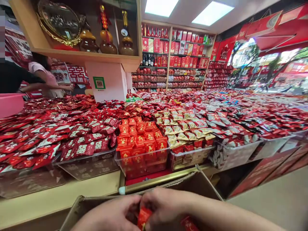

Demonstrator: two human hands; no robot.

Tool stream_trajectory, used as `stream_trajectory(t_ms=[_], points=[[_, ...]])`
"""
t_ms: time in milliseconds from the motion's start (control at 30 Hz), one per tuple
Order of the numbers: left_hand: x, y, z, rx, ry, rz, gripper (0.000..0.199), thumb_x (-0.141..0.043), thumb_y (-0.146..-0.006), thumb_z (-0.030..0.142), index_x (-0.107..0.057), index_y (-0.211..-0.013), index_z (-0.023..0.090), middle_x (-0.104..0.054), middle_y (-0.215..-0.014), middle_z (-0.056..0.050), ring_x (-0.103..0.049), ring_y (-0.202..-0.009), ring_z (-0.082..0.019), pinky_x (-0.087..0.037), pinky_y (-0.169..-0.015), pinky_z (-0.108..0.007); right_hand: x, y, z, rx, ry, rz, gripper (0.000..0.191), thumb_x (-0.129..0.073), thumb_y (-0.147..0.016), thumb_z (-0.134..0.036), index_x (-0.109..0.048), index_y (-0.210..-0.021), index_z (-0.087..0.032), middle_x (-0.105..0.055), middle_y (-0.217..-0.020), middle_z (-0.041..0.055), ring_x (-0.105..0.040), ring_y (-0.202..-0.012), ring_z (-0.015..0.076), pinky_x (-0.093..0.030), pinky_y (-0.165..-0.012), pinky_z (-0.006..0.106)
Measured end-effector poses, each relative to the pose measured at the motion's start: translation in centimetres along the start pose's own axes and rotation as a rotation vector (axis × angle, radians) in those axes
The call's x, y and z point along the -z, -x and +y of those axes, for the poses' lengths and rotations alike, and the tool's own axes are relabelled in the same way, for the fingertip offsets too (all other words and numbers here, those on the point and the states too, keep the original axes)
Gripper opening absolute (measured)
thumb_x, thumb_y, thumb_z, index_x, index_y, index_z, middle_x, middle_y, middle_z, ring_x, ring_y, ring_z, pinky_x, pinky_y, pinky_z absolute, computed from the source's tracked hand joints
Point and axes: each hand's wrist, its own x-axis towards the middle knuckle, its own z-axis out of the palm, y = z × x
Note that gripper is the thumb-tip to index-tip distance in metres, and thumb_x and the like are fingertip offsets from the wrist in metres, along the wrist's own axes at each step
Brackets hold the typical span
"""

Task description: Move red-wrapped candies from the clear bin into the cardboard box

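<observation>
Both of my hands meet at the bottom middle, over a cardboard box [190, 184]. Between the fingers of my left hand [113, 213] and my right hand [161, 205] is a small red candy packet [144, 216], partly hidden by the fingers. Inside the box, below my right forearm, another red packet [189, 223] shows. Just beyond the box stands a clear plastic bin [141, 160] with bright red candy packets [141, 136] set in rows, printed with gold characters.
Clear bins of dark red packets [84, 144], gold-and-white packets [185, 125] and white-and-red packets [235, 134] line the counter. A cabinet [86, 56] with gourd bottles overhangs at left. A pink basin [11, 105] and a person [45, 72] are at far left.
</observation>
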Motion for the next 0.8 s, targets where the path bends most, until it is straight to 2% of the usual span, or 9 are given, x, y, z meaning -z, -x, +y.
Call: stream_trajectory(t_ms=[67,133,233,333,467,567,633,733,800], points=[[0.1,0.2,1.3,-0.023,0.124,-0.123,0.055,-0.070,-0.058,0.020,-0.053,-0.111,0.022,-0.068,-0.091,-0.003,-0.059,-0.091,-0.023,-0.043,-0.083,-0.039,0.5,0.3,-0.5,-0.035,-0.210,0.036,0.027,-0.068,-0.055,-0.034,-0.054,-0.070,-0.016,-0.049,-0.056,-0.0057,-0.042,-0.046,0.0051,-0.033,-0.043,0.017],[0.1,0.4,2.3,-0.112,0.248,-0.129,0.052,-0.065,-0.067,0.018,-0.048,-0.115,0.022,-0.064,-0.102,-0.005,-0.056,-0.098,-0.021,-0.037,-0.089,-0.039,1.1,0.6,-1.4,-0.050,-0.398,0.129,0.029,-0.065,-0.061,-0.038,-0.051,-0.069,-0.014,-0.050,-0.057,-0.0040,-0.044,-0.044,0.0051,-0.033,-0.042,0.017],[-0.1,0.2,2.7,-0.227,0.342,-0.074,0.050,-0.060,-0.073,0.014,-0.042,-0.119,0.022,-0.061,-0.108,-0.007,-0.053,-0.102,-0.020,-0.034,-0.091,-0.040,1.7,0.8,-2.4,-0.032,-0.513,0.256,0.033,-0.063,-0.063,-0.043,-0.048,-0.064,-0.014,-0.047,-0.050,-0.0047,-0.040,-0.037,0.0036,-0.027,-0.036,0.015],[-0.2,-0.4,1.9,-0.279,0.367,-0.027,0.057,-0.059,-0.074,0.014,-0.033,-0.124,0.022,-0.061,-0.106,-0.008,-0.055,-0.098,-0.020,-0.036,-0.089,-0.040,1.7,0.6,-2.5,0.013,-0.600,0.303,0.036,-0.062,-0.063,-0.046,-0.046,-0.062,-0.014,-0.045,-0.045,-0.0064,-0.036,-0.034,0.0028,-0.024,-0.034,0.015],[0.0,-0.9,1.0,-0.263,0.390,0.096,0.065,-0.064,-0.069,0.019,-0.029,-0.124,0.022,-0.065,-0.089,-0.005,-0.060,-0.075,-0.016,-0.044,-0.068,-0.029,2.0,0.2,-1.7,0.013,-0.669,0.404,0.036,-0.061,-0.065,-0.047,-0.044,-0.066,-0.016,-0.045,-0.042,-0.0073,-0.035,-0.033,0.0034,-0.024,-0.034,0.016],[0.5,-1.1,1.1,-0.194,0.351,0.286,0.058,-0.063,-0.071,0.026,-0.032,-0.120,0.019,-0.065,-0.070,0.000,-0.059,-0.060,-0.012,-0.042,-0.056,-0.023,2.6,0.2,-1.2,-0.010,-0.658,0.439,0.034,-0.061,-0.065,-0.045,-0.044,-0.067,-0.016,-0.045,-0.045,-0.0069,-0.037,-0.036,0.0037,-0.027,-0.037,0.016],[0.8,-1.2,1.1,-0.193,0.298,0.380,0.051,-0.061,-0.072,0.029,-0.034,-0.114,0.018,-0.066,-0.068,0.000,-0.059,-0.059,-0.012,-0.041,-0.054,-0.021,2.9,0.3,-1.0,-0.012,-0.587,0.449,0.033,-0.064,-0.063,-0.042,-0.045,-0.070,-0.015,-0.049,-0.052,-0.0050,-0.041,-0.042,0.0048,-0.031,-0.041,0.017],[0.8,-1.1,1.0,-0.208,0.218,0.387,0.047,-0.059,-0.072,0.032,-0.035,-0.111,0.020,-0.066,-0.071,0.000,-0.057,-0.058,-0.012,-0.041,-0.052,-0.021,2.7,0.4,-1.0,0.087,-0.471,0.466,0.039,-0.068,-0.062,-0.034,-0.047,-0.089,-0.016,-0.055,-0.073,-0.0002,-0.048,-0.060,0.0083,-0.038,-0.053,0.020],[0.4,-1.0,0.9,-0.205,0.188,0.377,0.050,-0.059,-0.071,0.037,-0.036,-0.113,0.023,-0.064,-0.072,0.001,-0.058,-0.060,-0.014,-0.043,-0.055,-0.023,2.2,0.4,-0.9,0.130,-0.369,0.431,0.036,-0.066,-0.064,-0.031,-0.049,-0.093,-0.016,-0.055,-0.077,0.0009,-0.048,-0.065,0.0090,-0.038,-0.058,0.021]])
